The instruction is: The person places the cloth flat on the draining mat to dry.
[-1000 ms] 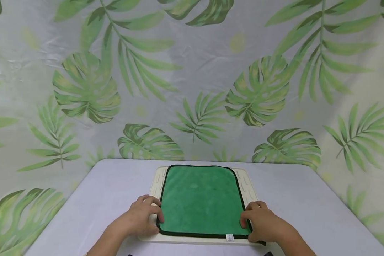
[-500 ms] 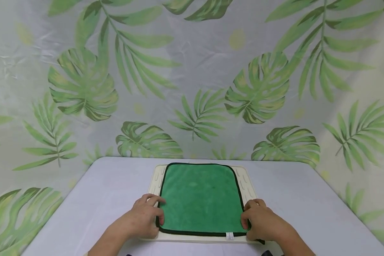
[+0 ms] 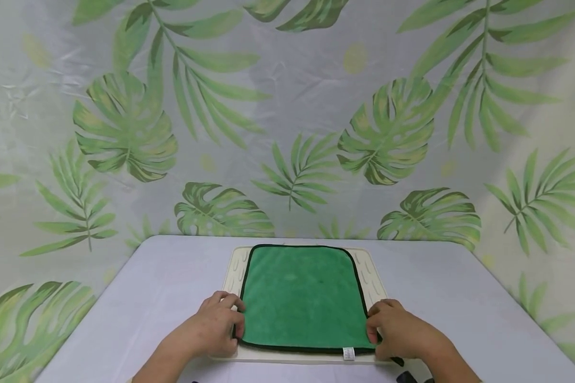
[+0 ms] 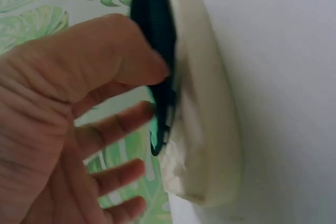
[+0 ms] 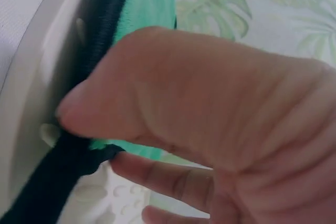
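Note:
A green cloth with a dark edging lies spread over a cream board with raised oval bumps. My left hand pinches the cloth at its near left corner; in the left wrist view the thumb presses the dark edging beside the board's rim, other fingers spread behind. At the near right corner, my right hand pinches the edging between thumb and fingers. A dark strap end sticks out below that thumb. A white label hangs on the near edge.
The board rests on a white-covered table. Behind it hangs a leaf-patterned curtain. Dark objects show at the bottom edge, near the right forearm.
My right hand has shifted slightly right, drawing the cloth's near right corner and the label along. The left hand stays at its corner. The head view has tipped a little.

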Motion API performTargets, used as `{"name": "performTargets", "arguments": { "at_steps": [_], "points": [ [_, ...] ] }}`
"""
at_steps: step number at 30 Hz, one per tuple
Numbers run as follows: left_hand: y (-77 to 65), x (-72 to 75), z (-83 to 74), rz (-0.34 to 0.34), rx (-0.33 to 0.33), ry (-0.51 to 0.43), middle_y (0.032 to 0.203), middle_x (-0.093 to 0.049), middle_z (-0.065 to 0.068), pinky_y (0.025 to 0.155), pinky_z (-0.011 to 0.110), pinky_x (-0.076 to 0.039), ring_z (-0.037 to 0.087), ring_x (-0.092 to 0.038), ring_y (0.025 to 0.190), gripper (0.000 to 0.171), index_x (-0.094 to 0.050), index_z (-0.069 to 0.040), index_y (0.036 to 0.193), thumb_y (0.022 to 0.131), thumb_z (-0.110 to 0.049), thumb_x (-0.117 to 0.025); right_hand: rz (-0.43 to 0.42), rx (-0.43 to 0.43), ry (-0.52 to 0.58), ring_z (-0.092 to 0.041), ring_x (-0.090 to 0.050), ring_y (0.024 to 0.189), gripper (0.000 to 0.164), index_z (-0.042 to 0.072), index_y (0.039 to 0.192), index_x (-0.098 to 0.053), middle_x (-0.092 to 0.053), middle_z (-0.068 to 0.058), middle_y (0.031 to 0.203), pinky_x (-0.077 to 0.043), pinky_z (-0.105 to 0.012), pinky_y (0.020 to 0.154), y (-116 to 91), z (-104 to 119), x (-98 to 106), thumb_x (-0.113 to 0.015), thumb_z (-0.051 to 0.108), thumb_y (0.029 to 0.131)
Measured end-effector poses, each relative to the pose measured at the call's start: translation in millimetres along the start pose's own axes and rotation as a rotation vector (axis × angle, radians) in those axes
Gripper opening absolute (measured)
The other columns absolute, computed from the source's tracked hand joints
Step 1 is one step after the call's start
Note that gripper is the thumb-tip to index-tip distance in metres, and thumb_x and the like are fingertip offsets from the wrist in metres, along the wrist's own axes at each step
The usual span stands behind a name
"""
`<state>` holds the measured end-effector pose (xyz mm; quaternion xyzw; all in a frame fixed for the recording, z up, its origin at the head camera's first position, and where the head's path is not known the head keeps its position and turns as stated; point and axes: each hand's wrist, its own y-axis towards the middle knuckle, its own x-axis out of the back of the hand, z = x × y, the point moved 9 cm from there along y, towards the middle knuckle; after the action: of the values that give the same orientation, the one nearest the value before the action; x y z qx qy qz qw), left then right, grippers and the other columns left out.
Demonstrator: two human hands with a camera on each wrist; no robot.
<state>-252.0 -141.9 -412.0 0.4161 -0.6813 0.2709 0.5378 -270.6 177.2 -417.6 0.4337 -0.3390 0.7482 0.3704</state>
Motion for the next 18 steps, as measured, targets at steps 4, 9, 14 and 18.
{"name": "performTargets", "arguments": {
  "at_steps": [4,9,14,18],
  "points": [
    [-2.6,0.2,0.5,0.048,0.032,-0.06,0.122,-0.061,0.002,0.098,0.065,-0.043,0.04,-0.048,0.124,0.023,-0.063,-0.034,0.068,0.071,-0.018,-0.079,-0.003,0.001,-0.046,-0.056,-0.037,0.136,0.03,0.027,0.068,-0.062,-0.061,-0.008,0.126,-0.052,-0.06,0.088,0.7,3.1,2.6,-0.083,0.007,0.073],
    [-5.0,2.3,2.0,0.042,0.053,-0.137,0.122,-0.061,-0.001,0.099,0.064,-0.042,0.038,-0.048,0.126,0.026,-0.063,-0.034,0.067,0.085,-0.035,-0.081,-0.064,0.029,-0.077,-0.057,-0.04,0.134,0.027,0.029,0.069,-0.062,-0.061,-0.01,0.125,-0.045,-0.07,0.1,3.5,6.6,6.7,-0.084,0.018,0.081],
    [-7.2,0.9,8.6,0.031,0.11,-0.116,0.119,-0.055,-0.004,0.1,0.065,-0.041,0.04,-0.046,0.126,0.031,-0.057,-0.032,0.068,0.077,-0.037,-0.086,-0.076,-0.013,-0.099,-0.062,-0.033,0.138,0.027,0.031,0.072,-0.063,-0.058,-0.018,0.136,-0.047,-0.072,0.095,7.6,2.9,5.1,-0.088,0.023,0.078],
    [-10.6,0.8,18.7,0.043,0.202,-0.122,0.12,-0.051,-0.004,0.101,0.063,-0.039,0.04,-0.044,0.128,0.035,-0.055,-0.031,0.072,0.073,-0.039,-0.089,-0.072,-0.035,-0.106,-0.061,-0.032,0.14,0.029,0.031,0.072,-0.064,-0.057,-0.02,0.138,-0.048,-0.071,0.096,7.4,1.3,4.7,-0.091,0.021,0.075]
  ]
}}
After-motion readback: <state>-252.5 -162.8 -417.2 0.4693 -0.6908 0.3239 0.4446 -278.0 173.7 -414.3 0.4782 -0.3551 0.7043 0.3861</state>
